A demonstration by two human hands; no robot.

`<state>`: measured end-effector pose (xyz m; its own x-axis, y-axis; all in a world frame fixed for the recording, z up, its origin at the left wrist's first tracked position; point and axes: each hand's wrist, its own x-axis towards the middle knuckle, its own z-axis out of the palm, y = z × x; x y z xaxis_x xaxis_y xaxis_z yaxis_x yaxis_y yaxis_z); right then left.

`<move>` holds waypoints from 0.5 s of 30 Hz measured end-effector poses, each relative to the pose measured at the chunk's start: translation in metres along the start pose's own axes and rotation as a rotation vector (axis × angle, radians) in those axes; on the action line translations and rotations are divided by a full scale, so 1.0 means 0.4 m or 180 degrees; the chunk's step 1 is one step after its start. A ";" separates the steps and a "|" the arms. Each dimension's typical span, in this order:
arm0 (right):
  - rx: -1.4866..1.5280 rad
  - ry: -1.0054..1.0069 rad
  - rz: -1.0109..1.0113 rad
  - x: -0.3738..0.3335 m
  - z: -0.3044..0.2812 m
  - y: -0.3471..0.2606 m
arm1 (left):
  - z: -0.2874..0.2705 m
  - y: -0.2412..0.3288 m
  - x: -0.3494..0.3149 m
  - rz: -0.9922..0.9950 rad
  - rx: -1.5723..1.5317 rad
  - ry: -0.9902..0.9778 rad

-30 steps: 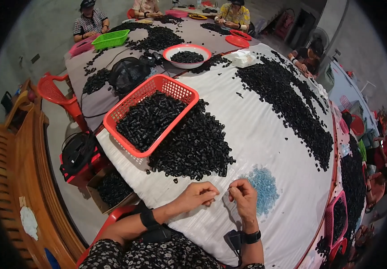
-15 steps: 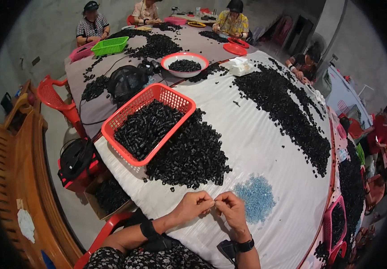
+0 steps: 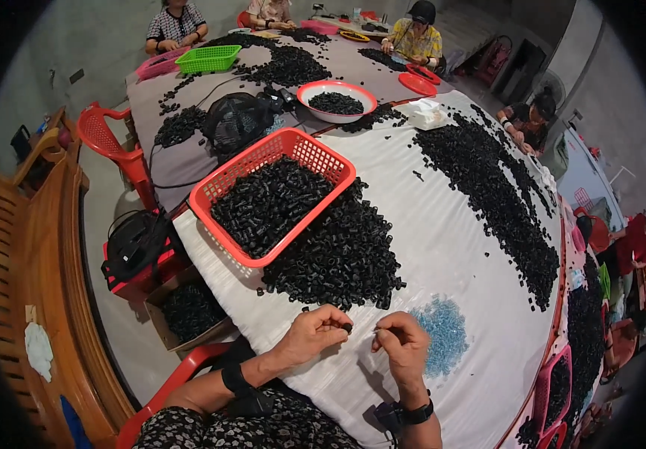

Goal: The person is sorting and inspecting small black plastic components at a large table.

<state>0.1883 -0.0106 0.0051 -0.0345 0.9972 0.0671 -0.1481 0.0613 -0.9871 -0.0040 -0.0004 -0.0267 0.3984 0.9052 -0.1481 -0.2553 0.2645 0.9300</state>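
Note:
My left hand (image 3: 309,338) is closed in a pinch on a small black plastic piece (image 3: 347,328), which sticks out past the fingertips. Slightly apart from it, my right hand (image 3: 405,346) is also pinched; a tiny pale bit shows at its fingertips, too small to name. Just right of that hand spreads a pile of small clear-blue pieces (image 3: 442,333). Beyond both hands lies a heap of short black tube-like pieces (image 3: 341,258). Against this heap stands a red plastic basket (image 3: 222,239), filled with more of the black pieces.
A red-rimmed white basin (image 3: 369,97) of black pieces and a tissue pack (image 3: 427,114) stand farther back. Another long black heap (image 3: 487,191) covers the table's right side. Several people sit around. A red chair (image 3: 106,142) and wooden bench (image 3: 46,277) are at left.
My hands have drawn apart; they were touching fingertip to fingertip. The black piece now shows in my left hand. The whole view has shifted, with the scene lying farther right.

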 end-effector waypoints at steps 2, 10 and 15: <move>-0.0071 -0.0349 0.0075 0.005 0.034 -0.008 | -0.003 0.003 -0.011 0.0101 -0.0002 -0.0070; -0.0682 -0.0570 -0.0101 -0.001 0.056 0.042 | -0.006 -0.010 -0.029 0.0121 0.0366 0.0059; -0.0979 -0.0612 -0.0238 0.000 0.060 0.042 | -0.006 -0.012 -0.039 -0.0133 -0.0137 0.0121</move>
<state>0.1622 -0.0107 -0.0078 -0.2244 0.9647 0.1380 0.1458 0.1732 -0.9740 -0.0111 -0.0151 -0.0296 0.3759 0.9049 -0.1999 -0.2770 0.3156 0.9076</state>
